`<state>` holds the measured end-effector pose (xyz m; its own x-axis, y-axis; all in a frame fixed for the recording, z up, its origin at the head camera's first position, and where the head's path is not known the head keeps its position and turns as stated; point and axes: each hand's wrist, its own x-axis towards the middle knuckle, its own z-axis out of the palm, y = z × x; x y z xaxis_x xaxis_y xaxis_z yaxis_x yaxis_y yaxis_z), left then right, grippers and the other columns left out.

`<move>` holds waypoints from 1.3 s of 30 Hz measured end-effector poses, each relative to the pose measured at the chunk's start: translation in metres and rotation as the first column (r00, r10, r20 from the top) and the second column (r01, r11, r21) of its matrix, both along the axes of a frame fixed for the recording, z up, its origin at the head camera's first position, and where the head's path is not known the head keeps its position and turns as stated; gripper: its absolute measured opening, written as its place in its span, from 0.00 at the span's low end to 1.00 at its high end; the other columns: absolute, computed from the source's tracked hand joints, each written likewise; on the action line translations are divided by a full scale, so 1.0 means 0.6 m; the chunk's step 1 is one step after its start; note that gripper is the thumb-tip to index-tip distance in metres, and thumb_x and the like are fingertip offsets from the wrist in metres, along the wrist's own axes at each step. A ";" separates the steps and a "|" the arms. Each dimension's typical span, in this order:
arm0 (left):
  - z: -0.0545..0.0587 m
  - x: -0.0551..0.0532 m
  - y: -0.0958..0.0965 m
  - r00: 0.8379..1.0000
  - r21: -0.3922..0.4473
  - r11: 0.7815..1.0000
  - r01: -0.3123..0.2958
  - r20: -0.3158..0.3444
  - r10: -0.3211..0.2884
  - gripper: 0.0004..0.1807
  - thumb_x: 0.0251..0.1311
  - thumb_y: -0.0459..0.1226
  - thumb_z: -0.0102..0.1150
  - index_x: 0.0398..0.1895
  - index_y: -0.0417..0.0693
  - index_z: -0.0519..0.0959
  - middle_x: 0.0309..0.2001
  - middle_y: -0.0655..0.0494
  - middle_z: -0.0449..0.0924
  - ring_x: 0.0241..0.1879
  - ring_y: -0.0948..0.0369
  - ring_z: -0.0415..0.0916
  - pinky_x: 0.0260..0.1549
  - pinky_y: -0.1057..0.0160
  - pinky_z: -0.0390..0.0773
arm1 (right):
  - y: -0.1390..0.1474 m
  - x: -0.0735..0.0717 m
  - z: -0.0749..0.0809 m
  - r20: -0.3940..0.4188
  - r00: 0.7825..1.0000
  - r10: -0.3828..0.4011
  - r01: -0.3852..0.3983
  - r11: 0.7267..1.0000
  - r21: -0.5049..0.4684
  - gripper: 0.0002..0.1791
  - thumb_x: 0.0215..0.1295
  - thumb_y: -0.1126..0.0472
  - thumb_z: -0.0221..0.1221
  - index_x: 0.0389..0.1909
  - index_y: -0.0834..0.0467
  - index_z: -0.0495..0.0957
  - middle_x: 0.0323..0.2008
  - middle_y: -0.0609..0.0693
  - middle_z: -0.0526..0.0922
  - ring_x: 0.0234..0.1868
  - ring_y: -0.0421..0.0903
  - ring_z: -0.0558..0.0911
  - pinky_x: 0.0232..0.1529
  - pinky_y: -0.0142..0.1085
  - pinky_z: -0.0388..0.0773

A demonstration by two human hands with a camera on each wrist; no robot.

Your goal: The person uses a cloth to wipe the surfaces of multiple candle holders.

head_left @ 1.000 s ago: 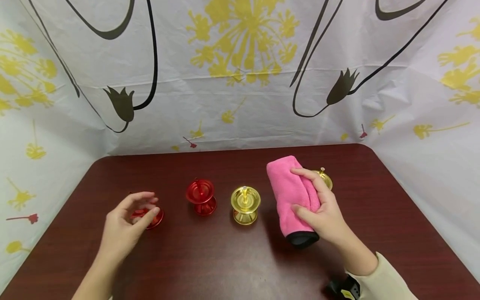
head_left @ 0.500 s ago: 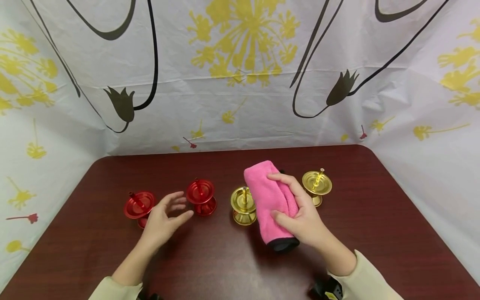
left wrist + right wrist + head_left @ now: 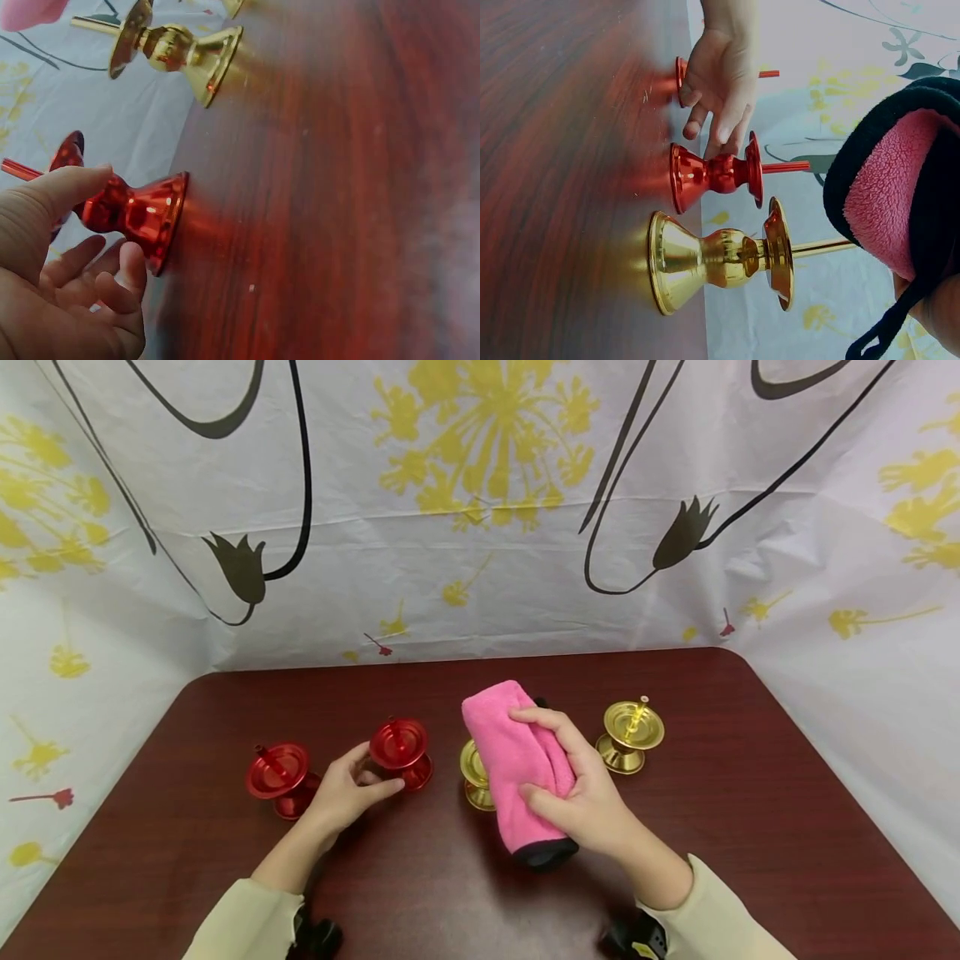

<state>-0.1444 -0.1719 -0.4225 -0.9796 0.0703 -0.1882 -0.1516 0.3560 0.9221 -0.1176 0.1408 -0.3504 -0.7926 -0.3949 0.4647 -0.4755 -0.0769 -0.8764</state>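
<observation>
My left hand (image 3: 348, 797) is at the near red candlestick (image 3: 408, 752), thumb in front of its stem and fingers reaching behind it. In the left wrist view the thumb overlaps the red stem (image 3: 105, 206); firm contact cannot be told. My right hand (image 3: 581, 785) grips a folded pink cloth (image 3: 510, 768) with black edging, thumb on the near face. The cloth hangs above and partly hides a gold candlestick (image 3: 474, 768), which stands upright in the right wrist view, its cup-shaped dish (image 3: 780, 255) and spike showing.
Another red candlestick (image 3: 281, 777) stands to the left, partly behind my left wrist. A second gold candlestick (image 3: 630, 735) stands at the right. All are on a dark red-brown table (image 3: 420, 893). A white patterned sheet (image 3: 480, 585) hangs around the back and sides.
My left hand has moved right from the far-left red candlestick to the other red one. My right hand has carried the pink cloth left, over the middle gold candlestick, uncovering the right one.
</observation>
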 end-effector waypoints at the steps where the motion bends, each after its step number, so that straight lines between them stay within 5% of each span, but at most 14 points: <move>1: -0.001 -0.002 0.001 1.000 0.007 1.000 -0.001 -0.005 0.001 0.34 0.56 0.39 0.71 0.67 0.50 0.69 0.50 0.47 0.78 0.35 0.58 0.71 0.29 0.66 0.74 | 0.000 0.000 0.000 0.000 1.000 0.002 -0.002 1.000 -0.002 0.37 0.52 0.80 0.59 0.65 0.61 0.65 0.53 0.52 0.73 0.41 0.46 0.80 0.35 0.35 0.84; 8: -0.006 -0.016 0.009 0.999 0.042 0.999 0.005 -0.040 -0.004 0.31 0.57 0.35 0.70 0.64 0.44 0.73 0.59 0.43 0.78 0.46 0.58 0.75 0.43 0.69 0.80 | 0.000 0.000 0.000 -0.003 1.000 -0.002 0.002 1.000 0.001 0.36 0.53 0.79 0.59 0.65 0.61 0.65 0.52 0.52 0.73 0.39 0.48 0.80 0.34 0.35 0.84; 18: -0.010 -0.023 0.012 0.997 -0.024 0.999 -0.038 -0.072 0.036 0.25 0.56 0.37 0.71 0.58 0.43 0.78 0.52 0.45 0.82 0.42 0.58 0.71 0.40 0.65 0.77 | 0.001 0.000 0.001 -0.008 1.000 -0.011 0.011 1.000 0.009 0.37 0.52 0.80 0.59 0.65 0.61 0.65 0.51 0.52 0.73 0.37 0.48 0.80 0.33 0.36 0.84; 28: -0.009 -0.011 0.008 0.993 -0.043 0.997 -0.065 -0.102 0.060 0.21 0.55 0.39 0.72 0.52 0.43 0.82 0.48 0.48 0.85 0.48 0.59 0.76 0.48 0.64 0.77 | -0.001 -0.002 -0.003 -0.003 1.000 0.006 -0.006 1.000 -0.002 0.37 0.52 0.81 0.58 0.66 0.61 0.65 0.52 0.52 0.73 0.39 0.47 0.80 0.34 0.35 0.84; 39: 0.016 0.021 0.017 0.987 0.027 0.998 -0.059 -0.148 0.062 0.20 0.53 0.36 0.73 0.50 0.40 0.83 0.46 0.46 0.85 0.35 0.64 0.75 0.34 0.69 0.79 | -0.011 0.001 -0.006 -0.026 1.000 -0.001 0.001 1.000 0.022 0.37 0.51 0.80 0.58 0.65 0.59 0.66 0.53 0.54 0.72 0.40 0.45 0.80 0.34 0.36 0.84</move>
<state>-0.1318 -0.1618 -0.4130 -0.9991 0.0130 -0.0396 -0.0332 0.3288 0.9438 -0.1172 0.1341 -0.3537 -0.7808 -0.4046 0.4760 -0.4980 -0.0568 -0.8653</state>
